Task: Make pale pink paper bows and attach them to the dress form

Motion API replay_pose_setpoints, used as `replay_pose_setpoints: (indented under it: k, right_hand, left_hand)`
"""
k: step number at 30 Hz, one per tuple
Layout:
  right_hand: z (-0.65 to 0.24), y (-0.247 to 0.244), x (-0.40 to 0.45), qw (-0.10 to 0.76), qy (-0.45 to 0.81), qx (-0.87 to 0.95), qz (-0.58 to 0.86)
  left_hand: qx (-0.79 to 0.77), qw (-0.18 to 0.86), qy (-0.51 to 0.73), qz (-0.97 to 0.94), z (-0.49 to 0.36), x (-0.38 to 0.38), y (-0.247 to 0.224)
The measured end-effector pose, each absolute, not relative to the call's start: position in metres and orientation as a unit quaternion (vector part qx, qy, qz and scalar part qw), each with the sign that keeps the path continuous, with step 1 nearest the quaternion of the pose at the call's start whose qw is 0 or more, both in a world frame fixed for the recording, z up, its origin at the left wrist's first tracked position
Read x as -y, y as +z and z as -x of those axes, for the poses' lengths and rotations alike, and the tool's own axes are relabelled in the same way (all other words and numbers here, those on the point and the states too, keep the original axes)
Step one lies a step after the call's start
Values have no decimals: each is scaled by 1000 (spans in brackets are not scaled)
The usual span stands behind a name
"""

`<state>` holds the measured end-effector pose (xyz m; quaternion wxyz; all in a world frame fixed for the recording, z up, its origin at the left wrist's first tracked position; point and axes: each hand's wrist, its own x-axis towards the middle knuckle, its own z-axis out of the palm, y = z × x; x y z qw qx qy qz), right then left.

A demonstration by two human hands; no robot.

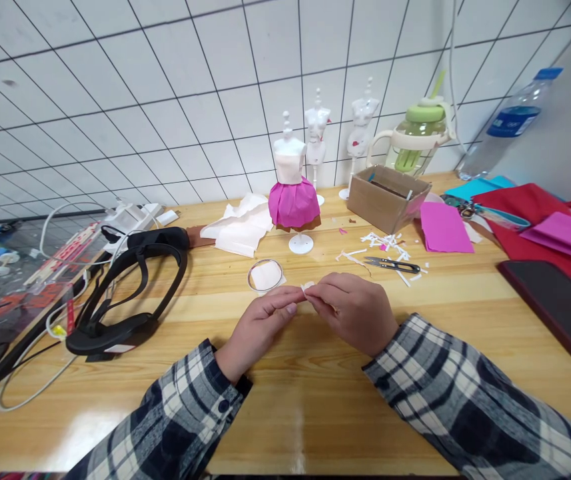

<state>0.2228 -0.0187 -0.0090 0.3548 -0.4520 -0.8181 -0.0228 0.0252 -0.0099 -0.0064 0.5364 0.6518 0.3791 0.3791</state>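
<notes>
My two hands meet over the middle of the table. Between their fingertips is a small white strip (307, 286), too small to tell whether it is paper or tape. My right hand (352, 310) pinches it between thumb and forefinger. From the other side, my left hand (262, 323) has its fingers pressed together against it, the thumb alongside. Just beyond my left fingers lies a thin round bangle-like ring (248, 281) around a pale square sheet (266, 275). Thread snips (394, 265) rest past my right hand, beside scattered white strips (390, 245).
A small dress form in a magenta skirt (294, 204) stands behind, with two white forms (362, 123) near the wall. Around these are a crumpled pale sheet (240, 227), cardboard box (382, 200), magenta paper (445, 228), phone (555, 307), black headset (115, 333), green-lidded cup (420, 137) and bottle (510, 127).
</notes>
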Motion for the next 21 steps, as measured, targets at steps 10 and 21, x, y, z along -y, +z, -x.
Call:
replay_pose_setpoints:
  k: [10, 21]
  right_hand:
    - [-213, -9, 20, 425, 182, 738, 492]
    - [-209, -11, 27, 441, 232, 755, 427]
  left_hand:
    - [-422, 442, 337, -717, -32, 12, 0]
    - [-454, 375, 379, -714, -26, 7, -3]
